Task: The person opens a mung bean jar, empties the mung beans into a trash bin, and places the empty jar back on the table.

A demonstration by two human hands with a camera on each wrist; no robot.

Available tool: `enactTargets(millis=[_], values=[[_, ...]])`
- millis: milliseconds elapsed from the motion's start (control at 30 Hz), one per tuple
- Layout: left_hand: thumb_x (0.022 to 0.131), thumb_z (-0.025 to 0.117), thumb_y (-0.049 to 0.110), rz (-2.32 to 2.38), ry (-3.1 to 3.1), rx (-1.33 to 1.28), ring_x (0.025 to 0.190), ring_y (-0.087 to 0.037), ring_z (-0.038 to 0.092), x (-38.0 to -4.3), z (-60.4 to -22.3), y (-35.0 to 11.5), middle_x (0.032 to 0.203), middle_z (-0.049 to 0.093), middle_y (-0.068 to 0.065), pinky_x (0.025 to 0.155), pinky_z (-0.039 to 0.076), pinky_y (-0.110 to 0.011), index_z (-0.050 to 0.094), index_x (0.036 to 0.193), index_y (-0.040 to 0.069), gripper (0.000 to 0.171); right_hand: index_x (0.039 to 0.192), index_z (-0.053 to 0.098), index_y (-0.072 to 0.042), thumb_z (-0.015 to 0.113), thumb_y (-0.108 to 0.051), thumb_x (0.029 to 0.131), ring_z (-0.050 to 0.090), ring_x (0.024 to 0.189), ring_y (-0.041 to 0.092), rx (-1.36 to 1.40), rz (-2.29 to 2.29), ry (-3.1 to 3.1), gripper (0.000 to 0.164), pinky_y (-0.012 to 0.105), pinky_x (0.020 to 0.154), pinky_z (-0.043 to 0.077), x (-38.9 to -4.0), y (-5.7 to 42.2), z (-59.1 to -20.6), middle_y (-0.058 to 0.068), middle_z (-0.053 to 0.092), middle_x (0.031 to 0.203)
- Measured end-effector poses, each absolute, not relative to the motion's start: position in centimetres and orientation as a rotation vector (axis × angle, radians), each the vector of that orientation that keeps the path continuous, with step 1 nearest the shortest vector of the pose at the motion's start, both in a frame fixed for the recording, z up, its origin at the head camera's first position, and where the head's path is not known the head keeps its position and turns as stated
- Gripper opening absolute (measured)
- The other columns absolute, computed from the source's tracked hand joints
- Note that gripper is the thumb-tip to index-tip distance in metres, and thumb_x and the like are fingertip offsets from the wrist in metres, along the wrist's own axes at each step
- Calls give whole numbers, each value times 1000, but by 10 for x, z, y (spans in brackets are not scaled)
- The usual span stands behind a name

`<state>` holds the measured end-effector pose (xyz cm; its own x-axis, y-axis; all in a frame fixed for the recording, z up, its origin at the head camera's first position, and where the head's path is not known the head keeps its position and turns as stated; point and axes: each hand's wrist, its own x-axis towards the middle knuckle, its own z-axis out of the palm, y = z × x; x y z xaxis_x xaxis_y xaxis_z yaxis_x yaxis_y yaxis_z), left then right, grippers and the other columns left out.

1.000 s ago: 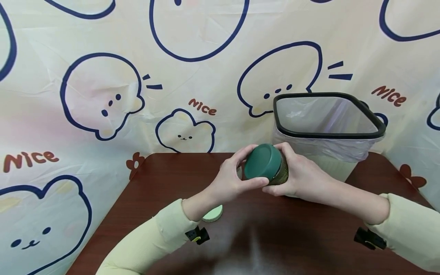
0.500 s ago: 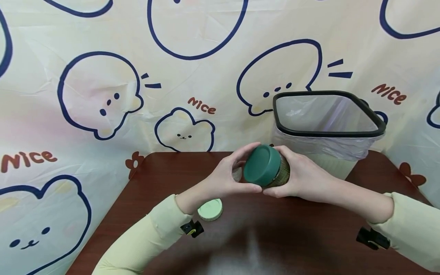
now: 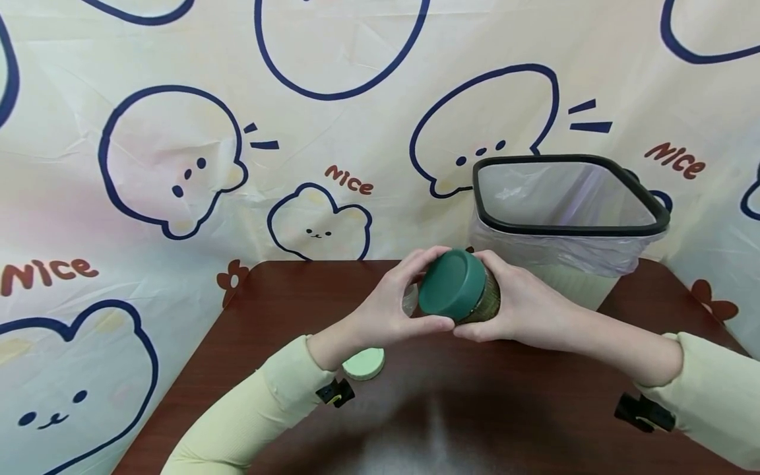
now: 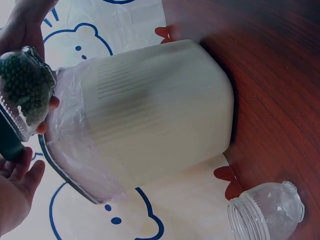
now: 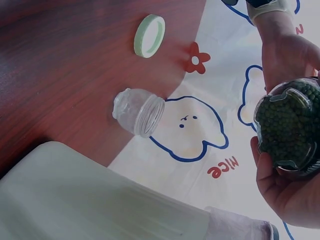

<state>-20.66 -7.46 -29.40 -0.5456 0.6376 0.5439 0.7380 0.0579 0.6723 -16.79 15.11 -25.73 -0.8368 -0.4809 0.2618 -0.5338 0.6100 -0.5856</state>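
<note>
A clear jar (image 3: 489,302) packed with small dark green beads is held tilted above the table, its dark green lid (image 3: 452,284) facing me. My left hand (image 3: 382,313) curls round the lid, thumb at the lower edge and fingers at the far side. The jar's body is in the grip of my right hand (image 3: 525,307). Through the clear wall in the right wrist view, the beads (image 5: 287,125) show from the base end. Behind my left hand an open clear jar (image 5: 137,112) stands on the table. Near my left wrist lies a pale green lid (image 3: 363,365).
A pale bin (image 3: 570,231) with a black rim and a plastic liner stands at the back right, just behind my right hand. The dark red-brown table (image 3: 451,422) stretches out in front. A patterned cloth (image 3: 356,132) hangs behind the table.
My left thumb has shifted from the lid's face to its lower edge. The left hand moved slightly left, uncovering more of the pale green lid. Over the last half second little has moved.
</note>
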Motion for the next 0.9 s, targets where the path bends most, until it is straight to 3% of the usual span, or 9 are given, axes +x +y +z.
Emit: enactTargets(millis=[367, 533, 733, 900], values=[[83, 73, 38, -1490, -2257, -1362, 113, -15, 50, -203, -292, -72, 130, 48, -2, 91, 48, -35, 41, 144, 13, 73, 127, 45, -5, 87, -35, 70, 59, 88, 16, 821, 1062, -2736, 77, 37, 74, 51, -166, 149, -259, 3, 62, 105], [82, 75, 29, -1504, -2320, -1218, 109, -14, 52, -194, -290, -67, 128, 49, 0, 89, 49, -31, 43, 142, 13, 70, 127, 46, -6, 87, -29, 69, 60, 86, 16, 767, 1020, -2701, 75, 36, 73, 52, -165, 146, -264, 3, 62, 104], [84, 75, 30, -1585, -2392, -1037, 101, -14, 57, -181, -287, -63, 127, 51, 2, 80, 53, -32, 42, 143, 16, 69, 127, 46, -8, 88, -29, 67, 59, 88, 17, 738, 933, -2663, 77, 38, 74, 50, -166, 145, -265, 3, 61, 106], [83, 76, 19, -1617, -2396, -1154, 112, -17, 53, -184, -283, -69, 138, 45, 0, 87, 51, -32, 35, 148, 15, 77, 129, 45, -7, 89, -31, 66, 60, 91, 18, 784, 966, -2678, 80, 39, 76, 51, -166, 148, -263, 4, 61, 108]])
